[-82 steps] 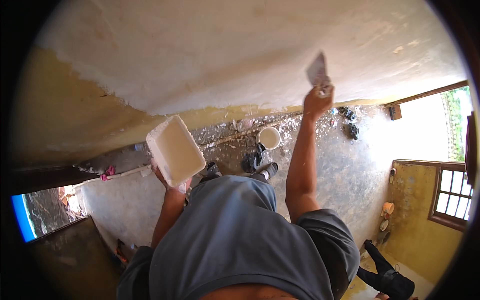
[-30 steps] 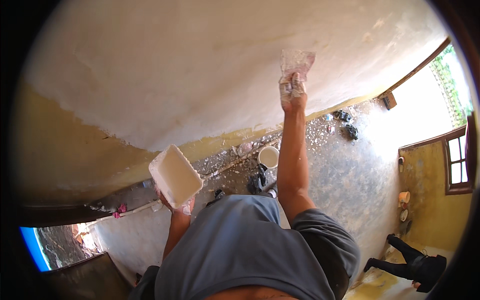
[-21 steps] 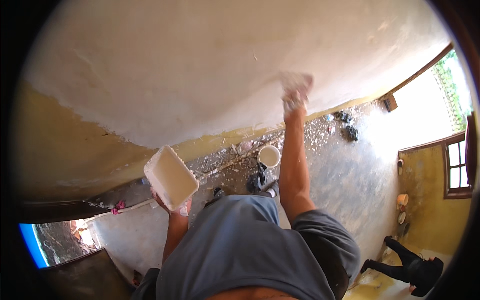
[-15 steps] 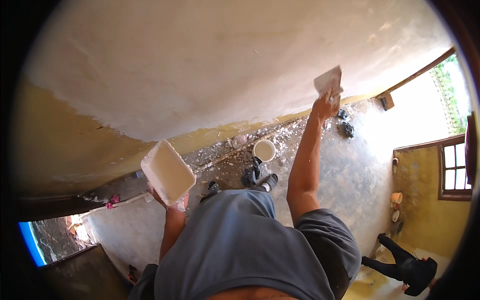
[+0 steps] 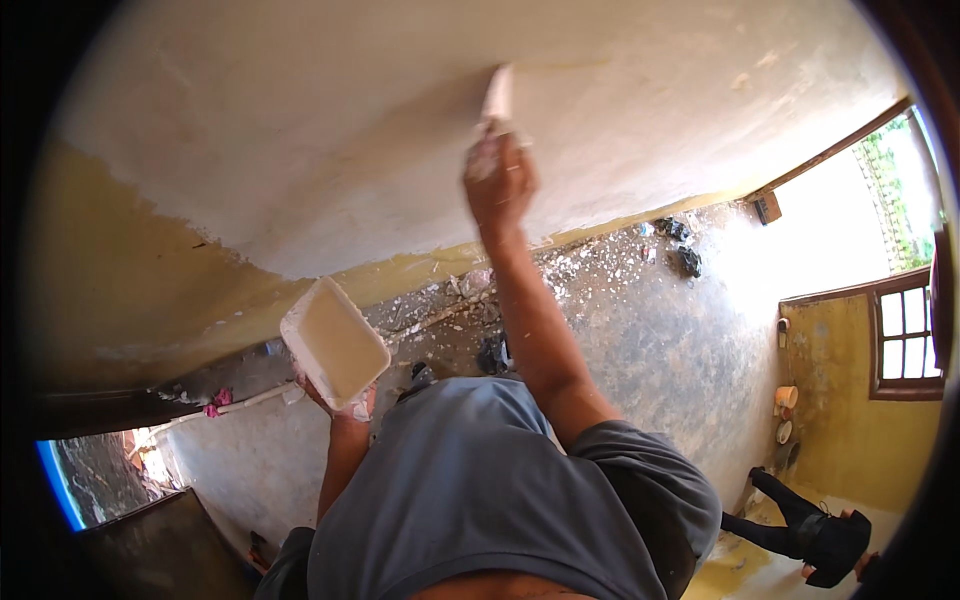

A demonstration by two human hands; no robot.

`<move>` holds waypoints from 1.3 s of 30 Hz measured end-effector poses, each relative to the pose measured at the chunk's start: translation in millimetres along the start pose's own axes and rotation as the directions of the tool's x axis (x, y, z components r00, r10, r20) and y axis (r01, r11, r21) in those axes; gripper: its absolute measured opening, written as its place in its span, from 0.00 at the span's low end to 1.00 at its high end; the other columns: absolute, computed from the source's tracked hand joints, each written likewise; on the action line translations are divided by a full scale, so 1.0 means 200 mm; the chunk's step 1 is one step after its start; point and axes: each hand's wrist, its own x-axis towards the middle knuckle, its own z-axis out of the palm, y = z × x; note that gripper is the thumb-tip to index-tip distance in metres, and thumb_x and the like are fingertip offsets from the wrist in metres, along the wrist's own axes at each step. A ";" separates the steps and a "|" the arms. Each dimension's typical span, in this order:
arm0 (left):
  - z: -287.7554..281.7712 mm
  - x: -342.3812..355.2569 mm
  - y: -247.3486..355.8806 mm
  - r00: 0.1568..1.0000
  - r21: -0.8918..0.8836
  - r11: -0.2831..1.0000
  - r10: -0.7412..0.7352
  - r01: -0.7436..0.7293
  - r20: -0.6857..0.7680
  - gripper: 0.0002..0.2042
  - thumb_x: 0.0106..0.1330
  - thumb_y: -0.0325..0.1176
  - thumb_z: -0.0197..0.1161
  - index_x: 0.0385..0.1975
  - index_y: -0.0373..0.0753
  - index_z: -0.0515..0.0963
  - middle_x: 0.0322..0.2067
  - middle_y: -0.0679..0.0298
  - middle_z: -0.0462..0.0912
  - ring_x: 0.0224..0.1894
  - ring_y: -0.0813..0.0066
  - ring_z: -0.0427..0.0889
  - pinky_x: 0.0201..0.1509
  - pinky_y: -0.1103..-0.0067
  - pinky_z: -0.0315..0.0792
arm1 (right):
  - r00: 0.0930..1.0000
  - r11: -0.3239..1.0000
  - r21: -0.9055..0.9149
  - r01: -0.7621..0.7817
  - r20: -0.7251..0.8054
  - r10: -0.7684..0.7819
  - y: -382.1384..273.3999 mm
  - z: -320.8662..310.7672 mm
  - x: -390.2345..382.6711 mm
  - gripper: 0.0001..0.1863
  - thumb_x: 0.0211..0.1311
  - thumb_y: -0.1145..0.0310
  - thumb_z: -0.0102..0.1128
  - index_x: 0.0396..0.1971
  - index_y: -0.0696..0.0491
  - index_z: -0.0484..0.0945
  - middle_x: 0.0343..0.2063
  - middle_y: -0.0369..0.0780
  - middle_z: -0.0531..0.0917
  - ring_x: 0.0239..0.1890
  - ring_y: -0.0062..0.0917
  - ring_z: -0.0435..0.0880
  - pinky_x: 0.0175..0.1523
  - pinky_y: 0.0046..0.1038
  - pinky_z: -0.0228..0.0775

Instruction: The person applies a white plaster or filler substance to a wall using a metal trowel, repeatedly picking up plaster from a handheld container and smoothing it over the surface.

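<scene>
My left hand grips a whitish rectangular tray of pale, creamy paste from beneath, left of my body. My right hand is raised in the upper middle, closed on the handle of a flat scraper, whose blade is blurred at the wall surface. The wall is coated in whitish, patchy material, with bare yellow paint showing at the left and along its bottom. My right forearm hides part of the floor.
Pale flakes, a pipe and dark bags lie along the wall's foot. A bright doorway and a barred window are at the right, with small containers below. Another person in dark clothes is at the lower right.
My right hand and the scraper have swept up and to the left across the wall from half a second ago. My left hand and the tray have barely shifted.
</scene>
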 end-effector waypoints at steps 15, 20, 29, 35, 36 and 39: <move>-0.12 -0.02 -0.01 0.998 -0.076 0.996 0.050 -0.053 -0.039 0.37 0.63 0.65 0.50 0.69 0.52 0.60 0.64 0.63 0.68 0.62 0.54 0.71 0.66 0.51 0.64 | 0.730 0.732 0.062 -0.679 -0.057 0.681 0.85 -0.21 0.19 0.14 0.65 0.59 0.61 0.38 0.57 0.80 0.30 0.42 0.85 0.32 0.29 0.85 0.36 0.34 0.76; -0.12 0.01 -0.01 0.991 -0.013 0.998 0.054 -0.056 -0.124 0.37 0.62 0.66 0.51 0.69 0.53 0.61 0.64 0.64 0.69 0.62 0.56 0.71 0.65 0.52 0.66 | 0.919 0.938 -0.036 -0.344 0.189 0.345 0.41 0.05 -0.15 0.12 0.55 0.78 0.54 0.40 0.51 0.71 0.30 0.39 0.78 0.31 0.29 0.79 0.38 0.30 0.75; -0.15 -0.02 0.00 0.990 -0.049 0.990 0.134 -0.136 -0.034 0.35 0.62 0.64 0.52 0.67 0.52 0.63 0.62 0.64 0.71 0.61 0.57 0.73 0.64 0.52 0.68 | 0.655 0.732 0.262 -0.628 0.686 0.316 -0.18 -0.10 -0.46 0.17 0.57 0.77 0.57 0.48 0.59 0.72 0.39 0.54 0.79 0.46 0.50 0.78 0.51 0.42 0.71; -0.15 -0.02 -0.04 0.993 -0.147 0.982 0.112 -0.117 -0.038 0.34 0.64 0.63 0.50 0.67 0.52 0.62 0.62 0.66 0.70 0.62 0.60 0.72 0.60 0.55 0.73 | 0.889 0.852 0.259 0.456 -0.083 -0.451 -0.16 -0.01 -0.16 0.21 0.50 0.75 0.70 0.46 0.49 0.77 0.42 0.39 0.75 0.50 0.32 0.72 0.56 0.42 0.57; -0.16 -0.03 -0.04 0.992 -0.156 0.980 0.119 -0.124 -0.045 0.34 0.64 0.63 0.50 0.67 0.52 0.62 0.62 0.66 0.70 0.62 0.60 0.72 0.60 0.55 0.73 | 0.878 0.846 0.234 0.479 -0.117 -0.465 -0.15 0.03 -0.11 0.21 0.49 0.74 0.70 0.46 0.47 0.77 0.44 0.41 0.75 0.51 0.34 0.71 0.56 0.44 0.57; -0.21 -0.02 -0.03 0.992 -0.153 0.981 0.109 -0.118 -0.066 0.34 0.65 0.64 0.49 0.67 0.52 0.63 0.62 0.66 0.70 0.63 0.61 0.72 0.61 0.55 0.72 | 0.874 0.875 -0.029 0.484 -0.028 -0.484 -0.08 0.16 -0.01 0.21 0.48 0.70 0.70 0.45 0.44 0.78 0.48 0.43 0.73 0.54 0.41 0.69 0.56 0.49 0.56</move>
